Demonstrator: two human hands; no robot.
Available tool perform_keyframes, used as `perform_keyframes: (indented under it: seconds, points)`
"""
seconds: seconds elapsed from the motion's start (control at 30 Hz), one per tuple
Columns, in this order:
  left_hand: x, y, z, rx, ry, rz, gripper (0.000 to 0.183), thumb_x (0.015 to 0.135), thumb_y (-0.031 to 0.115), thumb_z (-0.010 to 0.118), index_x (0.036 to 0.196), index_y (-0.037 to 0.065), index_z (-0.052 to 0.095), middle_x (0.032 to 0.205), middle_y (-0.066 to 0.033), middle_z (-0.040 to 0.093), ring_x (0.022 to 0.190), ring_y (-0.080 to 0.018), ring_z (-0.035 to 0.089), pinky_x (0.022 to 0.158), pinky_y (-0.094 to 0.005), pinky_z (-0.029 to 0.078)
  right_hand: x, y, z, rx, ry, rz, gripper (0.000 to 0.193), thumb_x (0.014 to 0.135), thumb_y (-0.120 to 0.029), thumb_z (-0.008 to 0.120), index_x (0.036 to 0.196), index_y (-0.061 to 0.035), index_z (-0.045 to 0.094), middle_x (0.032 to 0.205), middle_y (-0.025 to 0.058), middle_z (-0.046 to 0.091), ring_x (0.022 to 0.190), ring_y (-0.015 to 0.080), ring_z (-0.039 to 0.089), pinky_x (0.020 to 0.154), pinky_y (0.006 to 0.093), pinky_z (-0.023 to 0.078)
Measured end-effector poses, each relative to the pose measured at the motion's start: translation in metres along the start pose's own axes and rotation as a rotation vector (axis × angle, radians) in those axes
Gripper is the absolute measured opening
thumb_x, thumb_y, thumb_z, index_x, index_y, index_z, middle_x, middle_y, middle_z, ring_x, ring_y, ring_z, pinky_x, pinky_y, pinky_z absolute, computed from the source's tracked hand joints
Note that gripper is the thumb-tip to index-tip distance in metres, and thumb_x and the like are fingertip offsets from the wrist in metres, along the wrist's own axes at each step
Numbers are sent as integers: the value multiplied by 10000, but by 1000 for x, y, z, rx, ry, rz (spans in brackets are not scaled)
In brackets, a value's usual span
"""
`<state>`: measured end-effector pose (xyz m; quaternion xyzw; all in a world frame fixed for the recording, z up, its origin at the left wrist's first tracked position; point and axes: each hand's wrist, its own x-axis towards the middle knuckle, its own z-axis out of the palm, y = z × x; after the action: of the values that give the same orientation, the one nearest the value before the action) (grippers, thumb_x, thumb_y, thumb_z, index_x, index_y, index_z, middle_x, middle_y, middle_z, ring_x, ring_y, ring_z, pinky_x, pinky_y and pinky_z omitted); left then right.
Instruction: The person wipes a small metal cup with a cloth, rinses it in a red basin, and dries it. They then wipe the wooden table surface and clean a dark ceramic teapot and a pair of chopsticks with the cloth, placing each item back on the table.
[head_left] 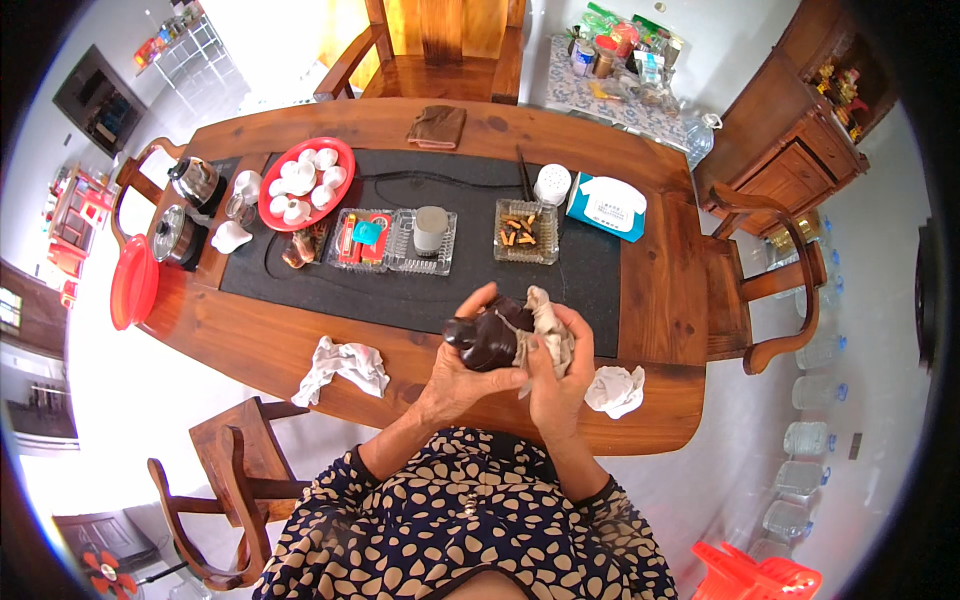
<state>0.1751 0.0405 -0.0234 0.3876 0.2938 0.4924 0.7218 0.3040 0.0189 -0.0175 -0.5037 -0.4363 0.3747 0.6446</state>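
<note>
My left hand [455, 385] is wrapped round a dark brown, glossy, rounded figurine [487, 338], held above the near edge of the table. A knob-like end of it points left; its exact kind is hard to make out. In my right hand [562, 385] is a bunched beige cloth [548, 335], pressed against the figurine's right side. The cloth hides part of the figurine. A crumpled white cloth [343, 370] lies on the wood to the left, and a crumpled white tissue [615, 391] sits just right of my right hand.
On the wooden table [660, 300], a dark inlay [400, 300] carries a glass ashtray [526, 232] with cigarette butts. A red tray [308, 182] of white cups, kettles [196, 184] and a tissue box [606, 206] stand farther off. Chairs [240, 480] surround the table.
</note>
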Motion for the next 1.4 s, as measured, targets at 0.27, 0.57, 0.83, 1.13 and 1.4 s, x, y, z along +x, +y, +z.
perform_keyframes:
  seconds: [0.27, 0.57, 0.83, 1.13, 1.4]
  points:
    - [0, -3, -4, 242, 23, 209, 1050, 614, 22, 857, 1440, 104, 213, 1286, -82, 431, 1196, -168, 466, 1009, -324, 434, 24, -13, -6, -264, -214, -327, 308, 788, 66, 616, 1082, -6, 563, 1077, 122, 572, 967, 208, 549, 815, 309, 445]
    - [-7, -11, -14, 627, -29, 261, 903, 609, 92, 861, 1350, 49, 346, 1315, -107, 404, 1208, -217, 453, 1031, -338, 403, 64, -10, -5, -324, -415, 22, 157, 842, -62, 598, 986, -4, 579, 905, 115, 612, 801, 227, 601, 729, 328, 471]
    - [-4, -9, -11, 675, 46, 333, 873, 591, 99, 865, 1316, 42, 382, 1307, -142, 412, 1210, -252, 451, 1021, -350, 396, 25, -17, -8, -342, -277, -301, 202, 844, -32, 626, 1039, -2, 581, 1069, 140, 576, 966, 279, 527, 830, 362, 432]
    - [-5, -5, -6, 871, 31, 462, 795, 623, 123, 824, 1305, 22, 427, 1351, -172, 410, 1232, -349, 409, 1033, -412, 360, 18, -50, -13, -557, -464, -627, 256, 704, -16, 691, 952, -35, 632, 1032, 68, 610, 922, 297, 523, 792, 378, 442]
    - [-10, 2, -4, 1018, 10, 486, 698, 674, 104, 798, 1274, 19, 450, 1325, -186, 429, 1213, -340, 446, 1005, -415, 392, 46, -55, 3, -640, -616, -672, 261, 699, 27, 665, 950, -40, 639, 929, 55, 629, 863, 274, 507, 744, 355, 442]
